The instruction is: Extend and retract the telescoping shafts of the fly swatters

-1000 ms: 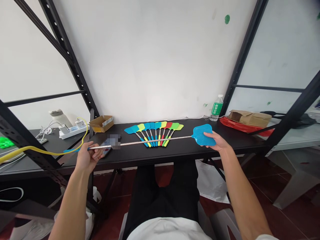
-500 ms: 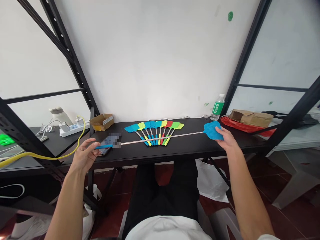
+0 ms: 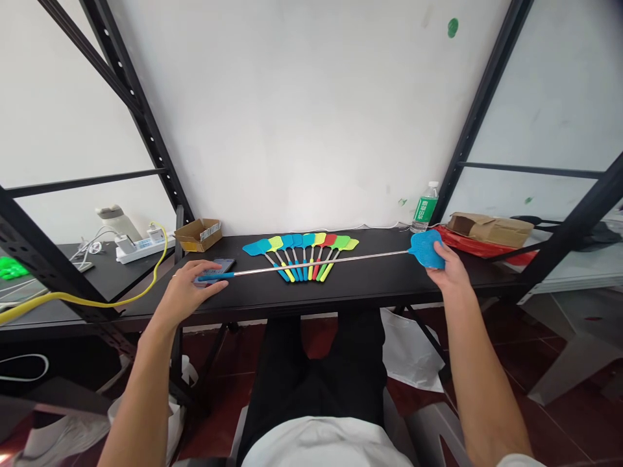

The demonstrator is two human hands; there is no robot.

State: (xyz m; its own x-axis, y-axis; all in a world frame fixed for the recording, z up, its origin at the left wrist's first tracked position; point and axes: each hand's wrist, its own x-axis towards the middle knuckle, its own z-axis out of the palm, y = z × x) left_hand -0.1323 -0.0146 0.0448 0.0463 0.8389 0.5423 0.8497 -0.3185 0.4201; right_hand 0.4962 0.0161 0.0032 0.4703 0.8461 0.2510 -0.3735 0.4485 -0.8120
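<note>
Blue fly swatter (image 3: 426,250) stretched across mid-frame, shaft passing in front of a fan of shorter swatters (image 3: 305,240) on the black table (image 3: 384,282). Right hand (image 3: 450,267), right of centre, pinches its head. Left hand (image 3: 191,293), left of centre: fingers above handle, thumb below; can't tell if gripping. Phone (image 3: 224,264) just behind it.

blue swatter head (image 3: 424,248): perf. plastic — rod (image 3: 370,257): shiny metal | desktop (image 3: 379,279): smooth, mostly matt | box (image 3: 198,237): matt cardbd | bottle (image 3: 425,209): clr glossy plastic
</note>
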